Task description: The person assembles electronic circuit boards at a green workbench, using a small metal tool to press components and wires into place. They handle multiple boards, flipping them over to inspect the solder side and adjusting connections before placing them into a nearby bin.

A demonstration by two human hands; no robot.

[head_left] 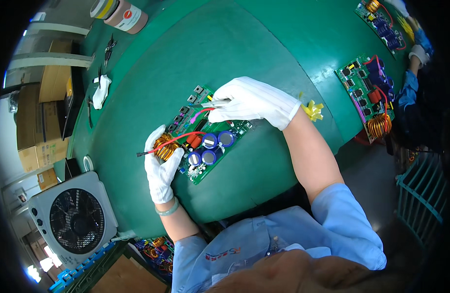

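Note:
A green circuit board lies at a slant on the green tabletop in front of me. It carries blue round capacitors, a copper-wound coil, red parts and a red wire running out past its left end. My left hand, in a white glove, grips the board's left end around the coil, thumb on one side and fingers on the other. In my white-gloved right hand is a pair of metal tweezers, pinched, with the tips over the board's upper part near a pink-sleeved wire end.
At the right lies another populated board, near a co-worker's gloved hand; a further board is beyond. Yellow tape scraps lie right of my wrist. Pliers, a white cloth, a jar and a fan are leftward.

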